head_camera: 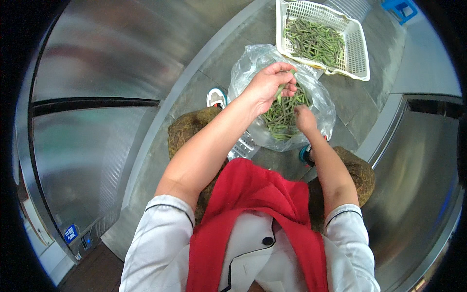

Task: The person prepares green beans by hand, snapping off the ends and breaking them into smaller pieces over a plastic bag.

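My left hand point(275, 84) is raised over a clear plastic bag point(323, 109), with green bean pods between its fingers. Green and purplish bean pods point(281, 124) lie heaped in the bag, which stands wide open on the floor between my feet. My right hand point(304, 117) is low at the right side of the heap, its fingertips touching or just above the pods; whether it holds one is hidden. Beyond the bag, a white plastic basket point(359, 54) holds many short bean pieces point(315, 42).
Steel cabinet doors point(87, 146) rise at the left, and another steel unit point(412, 175) is at the right. A perforated metal piece point(242, 146) lies beside the bag. A blue plastic stool point(401, 10) is at the far right. My shoe point(216, 98) stands left of the bag.
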The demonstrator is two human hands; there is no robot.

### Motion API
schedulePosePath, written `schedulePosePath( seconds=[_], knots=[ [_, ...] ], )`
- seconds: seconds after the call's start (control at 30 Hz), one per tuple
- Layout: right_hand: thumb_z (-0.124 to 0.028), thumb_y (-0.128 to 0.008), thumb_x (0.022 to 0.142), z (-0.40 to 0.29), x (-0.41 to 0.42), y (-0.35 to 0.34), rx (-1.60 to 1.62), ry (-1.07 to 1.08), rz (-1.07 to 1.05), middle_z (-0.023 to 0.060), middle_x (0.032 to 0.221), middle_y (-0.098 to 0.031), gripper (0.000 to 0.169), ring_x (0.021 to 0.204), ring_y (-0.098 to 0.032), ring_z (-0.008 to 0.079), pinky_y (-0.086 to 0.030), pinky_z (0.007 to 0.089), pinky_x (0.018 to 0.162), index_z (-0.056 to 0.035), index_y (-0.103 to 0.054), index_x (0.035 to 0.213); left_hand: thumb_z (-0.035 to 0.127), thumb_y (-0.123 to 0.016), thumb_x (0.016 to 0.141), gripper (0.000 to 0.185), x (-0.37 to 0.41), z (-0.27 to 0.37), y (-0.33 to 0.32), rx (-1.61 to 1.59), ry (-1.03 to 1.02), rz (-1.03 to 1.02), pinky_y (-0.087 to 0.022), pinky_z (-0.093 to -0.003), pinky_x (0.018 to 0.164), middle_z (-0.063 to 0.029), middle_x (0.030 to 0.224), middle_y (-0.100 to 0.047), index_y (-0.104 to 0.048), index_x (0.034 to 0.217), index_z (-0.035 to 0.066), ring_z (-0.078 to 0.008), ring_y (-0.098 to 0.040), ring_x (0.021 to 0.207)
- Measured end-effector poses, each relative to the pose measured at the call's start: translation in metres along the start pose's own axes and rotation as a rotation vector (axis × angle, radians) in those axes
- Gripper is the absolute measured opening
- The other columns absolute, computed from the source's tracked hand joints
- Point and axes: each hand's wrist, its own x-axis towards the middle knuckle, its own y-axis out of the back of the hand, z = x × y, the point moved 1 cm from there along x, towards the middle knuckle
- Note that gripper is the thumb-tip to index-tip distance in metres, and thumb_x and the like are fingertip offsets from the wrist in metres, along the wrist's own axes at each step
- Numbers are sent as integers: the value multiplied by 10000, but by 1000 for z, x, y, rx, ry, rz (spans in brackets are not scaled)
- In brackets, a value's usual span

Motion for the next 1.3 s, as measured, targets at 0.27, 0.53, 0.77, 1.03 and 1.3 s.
schedulePosePath(
  seconds=[0.27, 0.53, 0.77, 1.03, 1.3],
  knots=[
    [-116, -514, 833, 13, 17, -53, -451, 123, -148, 64, 1079, -557, 235, 1071, -510, 256, -408, 395, 911, -142, -637, 1033, 116, -572, 914, 107, -3, 27, 20, -88, 56, 82, -370, -225, 550, -18, 760, -520, -538, 982, 40, -94, -418, 597],
    [-171, -567, 811, 26, 43, -31, -257, 117, -404, 121, 895, -631, 132, 898, -606, 312, -461, 432, 792, -111, -658, 886, 154, -530, 951, 157, 6, 35, 6, -198, 36, 155, -396, -232, 552, -31, 795, -556, -559, 1010, 12, -87, -473, 620],
    [-168, -627, 802, -40, 33, 89, -43, 178, -260, 178, 840, -655, 145, 817, -623, 372, -489, 447, 720, -48, -641, 884, 147, -594, 910, 147, 2, 12, -8, 108, 85, -8, -328, -206, 515, 3, 735, -514, -590, 1010, 38, -54, -422, 581],
    [-113, -624, 841, -95, -33, 212, 417, 110, 6, 118, 700, -619, 108, 643, -605, 200, -467, 346, 617, -18, -626, 892, 222, -689, 785, 223, 1, -33, -21, 1164, -430, -110, -472, -363, 681, -165, 791, -647, -663, 939, 62, -278, -630, 742],
    [-190, -432, 1001, -65, -46, 218, 794, 81, 260, 9, 689, -566, 261, 602, -508, 79, -435, 235, 563, 5, -582, 915, 227, -662, 820, 203, 4, -29, -23, 1146, -367, -132, -463, -348, 657, -141, 740, -648, -666, 891, 36, -210, -615, 691]
  ],
)
